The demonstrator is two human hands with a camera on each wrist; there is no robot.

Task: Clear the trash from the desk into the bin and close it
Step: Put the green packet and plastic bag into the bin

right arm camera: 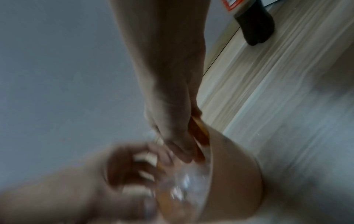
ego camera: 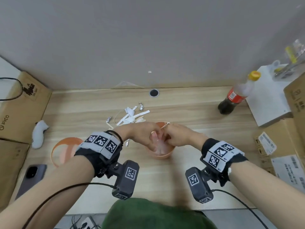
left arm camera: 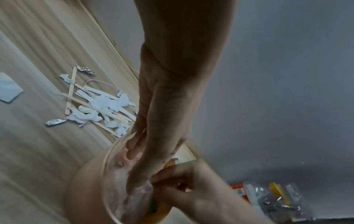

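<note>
While both the left hand (ego camera: 145,136) and right hand (ego camera: 178,135) press curled fingers, grip unclear, inside the bin (ego camera: 162,156), it might tip, scattering scraps (ego camera: 130,116) beyond it.

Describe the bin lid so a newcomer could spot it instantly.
Start at the wooden desk and look to its left side, near the cardboard boxes. The lid lies flat between the white plush toy and the phone, in front of the left hand. It is the only orange ring-shaped piece there.
</note>
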